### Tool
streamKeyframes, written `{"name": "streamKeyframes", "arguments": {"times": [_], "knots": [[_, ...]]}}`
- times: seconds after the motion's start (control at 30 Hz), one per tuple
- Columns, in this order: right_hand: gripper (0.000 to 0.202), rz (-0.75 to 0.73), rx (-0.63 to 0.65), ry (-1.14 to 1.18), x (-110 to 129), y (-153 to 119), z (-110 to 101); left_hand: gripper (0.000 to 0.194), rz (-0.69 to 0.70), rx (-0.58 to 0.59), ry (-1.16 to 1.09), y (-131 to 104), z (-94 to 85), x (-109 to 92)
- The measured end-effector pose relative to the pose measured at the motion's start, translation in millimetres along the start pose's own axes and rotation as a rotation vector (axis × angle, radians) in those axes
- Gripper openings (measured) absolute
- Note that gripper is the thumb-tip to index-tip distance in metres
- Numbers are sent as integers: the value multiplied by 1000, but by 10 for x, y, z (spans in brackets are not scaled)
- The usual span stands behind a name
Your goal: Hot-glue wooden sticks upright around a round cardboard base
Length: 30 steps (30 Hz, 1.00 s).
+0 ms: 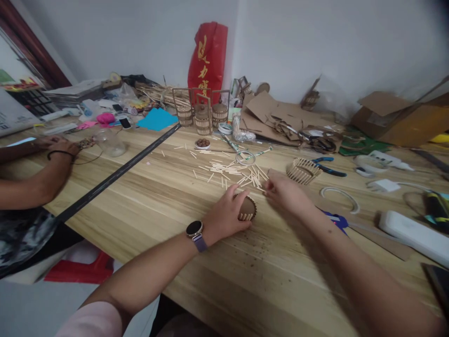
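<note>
A: That pink sleeve [93,319] is closest to us. What is its hand doing?

B: The left hand [228,213] curls its thumb and fingers around a little round brown piece [248,206]. It's on the wooden table [210,281], in front of the person.

A: What does it look like?

B: Flat like a cookie, with tiny bumps around its edge. Short pale sticks [247,217] stand in a row on the side near us.

A: Which way does it point?

B: It's round, so no side looks longest. It lies flat and the sticks point up.

A: And the right hand [278,189]?

B: Its fingers are bunched together beside the loose sticks [224,168]. I can't tell if it's got one.

A: What else is near?

B: A small stick basket [303,171] sits past the right hand. Farther back are little buckets with tall handles [203,119].

A: Any words?

B: Gold writing on the red bag [210,61]. The middle sign looks like 力; the others are hard to read.
</note>
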State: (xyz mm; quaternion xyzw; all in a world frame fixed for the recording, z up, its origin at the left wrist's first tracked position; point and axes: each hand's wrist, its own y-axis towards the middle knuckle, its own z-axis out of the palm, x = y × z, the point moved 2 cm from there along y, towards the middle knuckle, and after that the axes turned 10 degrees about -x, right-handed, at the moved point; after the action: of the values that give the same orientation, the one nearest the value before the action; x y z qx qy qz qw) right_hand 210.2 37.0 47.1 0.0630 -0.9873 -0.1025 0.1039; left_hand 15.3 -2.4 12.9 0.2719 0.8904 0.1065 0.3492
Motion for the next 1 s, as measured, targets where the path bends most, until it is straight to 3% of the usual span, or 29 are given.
{"name": "streamKeyframes", "arguments": {"times": [0.17,0.23,0.33,0.47,0.67,0.83,1.0], "knots": [[2,35,110,-50,63,229,132,82,4,6,-6,6,-12,-2],[9,42,158,-66,60,225,160,81,5,5,-6,10,-11,-2],[9,38,186,-75,76,117,182,81,3,4,-5,11,-5,0],[22,0,156,-59,163,-160,175,80,2,-4,-6,5,4,10],[23,-39,92,57,227,-515,56,81,21,-7,-16,5,11,28],[19,-69,87,251,220,-610,-67,81,24,-13,-19,7,30,47],[19,-95,103,386,290,-639,-38,78,28,-13,-26,8,30,46]]}}
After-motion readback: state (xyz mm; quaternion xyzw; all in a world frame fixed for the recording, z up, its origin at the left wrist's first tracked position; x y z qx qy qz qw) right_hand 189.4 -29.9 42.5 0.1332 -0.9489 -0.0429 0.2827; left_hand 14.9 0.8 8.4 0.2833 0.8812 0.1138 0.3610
